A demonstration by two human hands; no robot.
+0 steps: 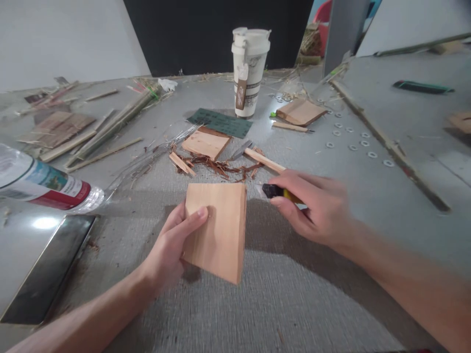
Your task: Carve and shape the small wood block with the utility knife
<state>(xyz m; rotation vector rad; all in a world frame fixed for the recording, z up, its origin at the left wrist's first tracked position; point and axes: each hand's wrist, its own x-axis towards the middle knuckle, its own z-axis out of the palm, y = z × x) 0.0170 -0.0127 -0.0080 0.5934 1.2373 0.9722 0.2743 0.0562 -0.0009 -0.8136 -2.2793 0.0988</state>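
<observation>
My left hand (172, 245) grips a flat square wooden board (219, 230) by its left edge, thumb on top, holding it tilted above the grey mat (257, 294). My right hand (312, 208) is closed around a yellow and black utility knife (279, 192), whose black tip points left toward the board's upper right corner. Just beyond the board lie reddish wood shavings (221, 166) and a smaller wooden piece (206, 143).
A white lidded cup (249, 73) stands at the back, a green sandpaper sheet (220, 122) before it. A plastic bottle (40, 184) and a phone (51, 267) lie left. Bamboo strips (110, 127), more wood pieces (300, 112) and metal washers (353, 139) are scattered around.
</observation>
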